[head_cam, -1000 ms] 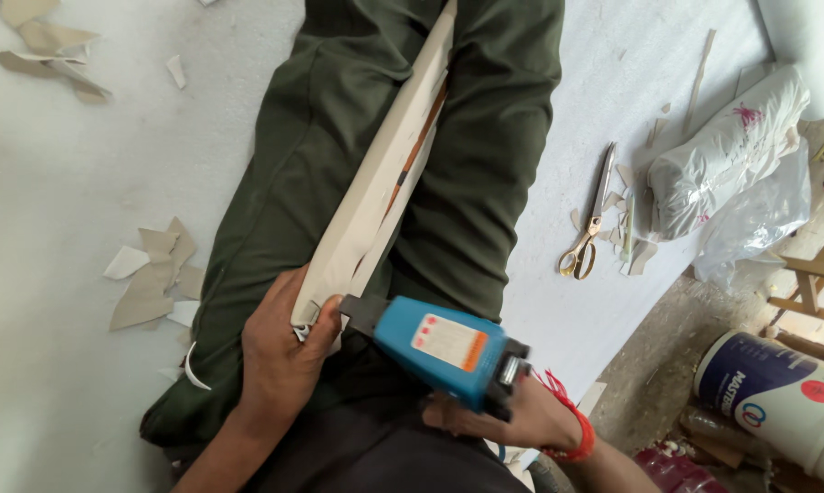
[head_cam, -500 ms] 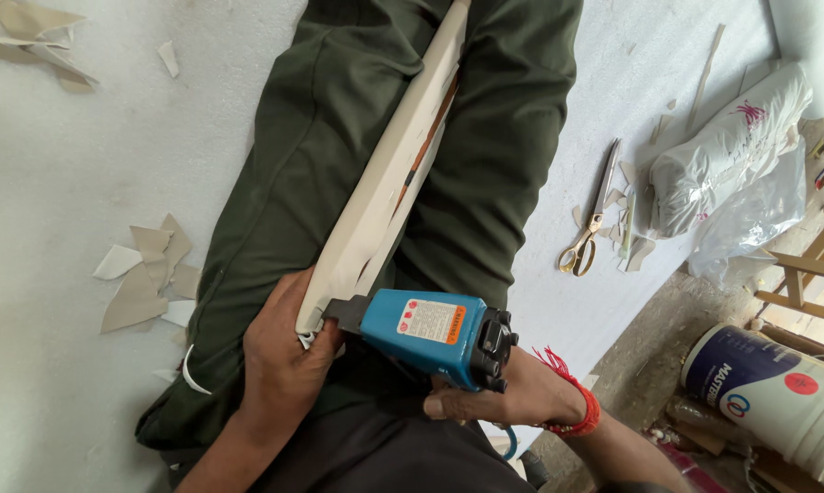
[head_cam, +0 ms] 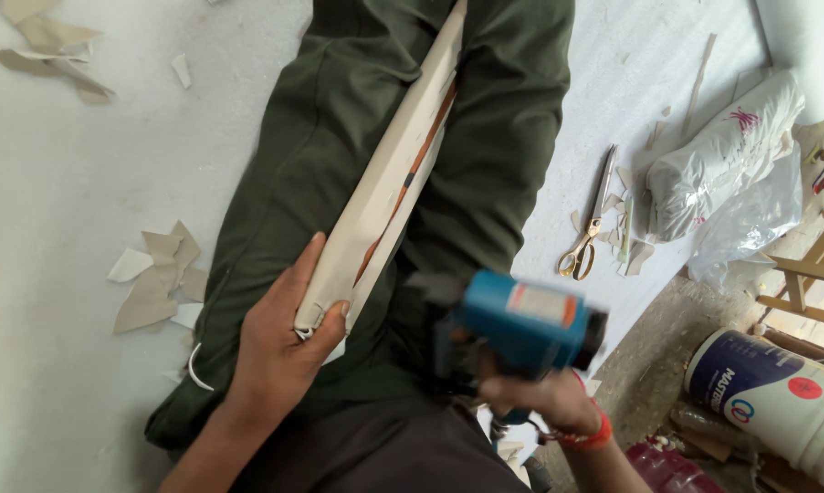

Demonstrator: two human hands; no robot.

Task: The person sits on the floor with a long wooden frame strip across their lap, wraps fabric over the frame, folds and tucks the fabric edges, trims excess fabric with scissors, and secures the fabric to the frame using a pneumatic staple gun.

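Note:
A long narrow panel wrapped in cream fabric [head_cam: 389,187] lies between my legs in dark green trousers [head_cam: 311,164]. My left hand [head_cam: 279,342] grips the near end of the panel, fingers curled over its edge. My right hand [head_cam: 540,402], with a red band at the wrist, holds a blue power stapler [head_cam: 521,324] by its grip. The stapler is blurred and sits to the right of the panel's end, apart from it.
Cream fabric scraps [head_cam: 156,283] lie on the grey floor at left, more scraps [head_cam: 51,46] at top left. Gold-handled scissors [head_cam: 590,224] and a white plastic bag [head_cam: 731,151] lie at right. A white bucket [head_cam: 777,393] stands at bottom right beside wooden frame pieces [head_cam: 818,265].
The stapler's nose was against the panel's near end; now my right hand has pulled it away to the right. My left hand keeps its hold on the panel.

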